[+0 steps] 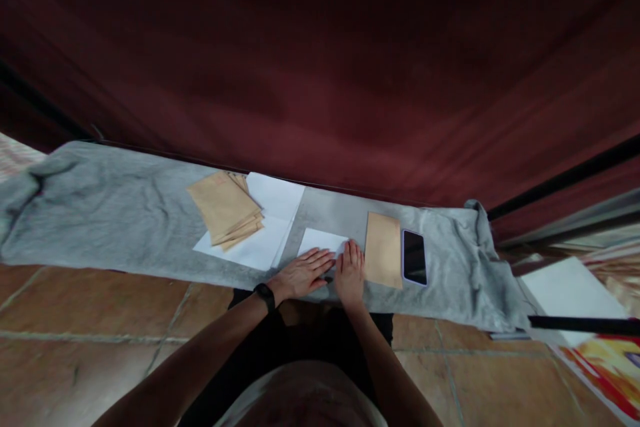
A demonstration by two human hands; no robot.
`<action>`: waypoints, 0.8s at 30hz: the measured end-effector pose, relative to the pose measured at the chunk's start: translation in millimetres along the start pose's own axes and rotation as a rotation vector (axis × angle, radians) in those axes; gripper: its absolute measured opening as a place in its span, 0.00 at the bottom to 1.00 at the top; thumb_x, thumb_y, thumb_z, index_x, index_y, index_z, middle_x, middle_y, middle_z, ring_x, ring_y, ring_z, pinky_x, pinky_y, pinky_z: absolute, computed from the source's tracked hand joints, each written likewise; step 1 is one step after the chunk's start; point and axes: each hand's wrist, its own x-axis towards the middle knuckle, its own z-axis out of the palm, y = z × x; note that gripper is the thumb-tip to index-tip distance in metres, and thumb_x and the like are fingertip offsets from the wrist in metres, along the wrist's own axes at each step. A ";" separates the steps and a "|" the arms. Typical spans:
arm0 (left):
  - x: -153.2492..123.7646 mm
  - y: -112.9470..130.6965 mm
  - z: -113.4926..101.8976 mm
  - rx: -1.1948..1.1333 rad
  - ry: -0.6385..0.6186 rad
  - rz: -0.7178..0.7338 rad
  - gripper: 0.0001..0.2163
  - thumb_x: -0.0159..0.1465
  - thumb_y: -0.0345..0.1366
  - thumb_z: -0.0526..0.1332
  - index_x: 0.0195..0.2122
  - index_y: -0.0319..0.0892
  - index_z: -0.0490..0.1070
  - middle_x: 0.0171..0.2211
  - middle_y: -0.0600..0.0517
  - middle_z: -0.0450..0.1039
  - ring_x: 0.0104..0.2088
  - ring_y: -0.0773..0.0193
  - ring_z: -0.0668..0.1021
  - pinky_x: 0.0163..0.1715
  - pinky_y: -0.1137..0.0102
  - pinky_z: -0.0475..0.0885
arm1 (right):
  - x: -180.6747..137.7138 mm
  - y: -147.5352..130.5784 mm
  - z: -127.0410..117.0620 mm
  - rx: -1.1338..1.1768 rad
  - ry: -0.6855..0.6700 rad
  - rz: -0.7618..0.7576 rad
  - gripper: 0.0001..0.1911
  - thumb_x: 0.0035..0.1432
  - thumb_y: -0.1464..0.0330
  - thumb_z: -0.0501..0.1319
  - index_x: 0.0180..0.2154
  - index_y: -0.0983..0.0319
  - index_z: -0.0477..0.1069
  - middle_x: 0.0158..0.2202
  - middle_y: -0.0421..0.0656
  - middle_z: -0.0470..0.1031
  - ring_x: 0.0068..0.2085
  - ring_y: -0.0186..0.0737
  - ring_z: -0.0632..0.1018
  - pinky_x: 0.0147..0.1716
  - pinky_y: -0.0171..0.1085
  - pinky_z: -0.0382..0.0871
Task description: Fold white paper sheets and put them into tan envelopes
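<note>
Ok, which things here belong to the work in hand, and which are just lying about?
Probably in use:
small white paper under left hand and right hand
single brown paper
stacked brown papers
large white sheets

Likely lying about:
phone
colourful print

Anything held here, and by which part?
Nothing looks gripped; left hand and right hand lie on the small white paper, at its near side and right end.

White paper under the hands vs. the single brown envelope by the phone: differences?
Colour: the white paper is white; the brown envelope is tan.
Pose: the paper's longer visible edge runs side to side; the envelope's long side points away from the person.
Cover: the left hand and right hand partly hide the paper; the envelope shows almost whole.
Shared: both lie on the grey cloth.
</note>
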 end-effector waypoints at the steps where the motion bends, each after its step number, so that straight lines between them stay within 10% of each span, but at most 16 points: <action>1: -0.5 0.2 0.1 -0.009 -0.013 0.015 0.26 0.72 0.49 0.53 0.67 0.42 0.60 0.69 0.46 0.59 0.70 0.58 0.58 0.70 0.59 0.50 | 0.7 1.0 -1.8 0.035 -0.007 -0.013 0.27 0.73 0.66 0.43 0.68 0.69 0.55 0.69 0.55 0.58 0.71 0.50 0.57 0.66 0.56 0.55; 9: -0.3 2.4 -0.9 -0.029 -0.036 0.012 0.20 0.68 0.51 0.58 0.55 0.46 0.74 0.62 0.46 0.69 0.67 0.55 0.64 0.69 0.56 0.52 | 9.3 8.1 -14.9 0.204 -0.253 -0.425 0.26 0.75 0.64 0.40 0.66 0.63 0.62 0.65 0.48 0.67 0.68 0.40 0.64 0.67 0.50 0.57; 24: 1.2 5.6 -9.3 -0.057 -0.031 0.005 0.20 0.69 0.50 0.58 0.60 0.52 0.70 0.65 0.51 0.66 0.67 0.57 0.64 0.70 0.57 0.49 | 31.5 16.8 -4.9 -0.016 -0.238 -0.435 0.25 0.75 0.65 0.43 0.68 0.67 0.57 0.68 0.51 0.61 0.70 0.41 0.60 0.68 0.49 0.54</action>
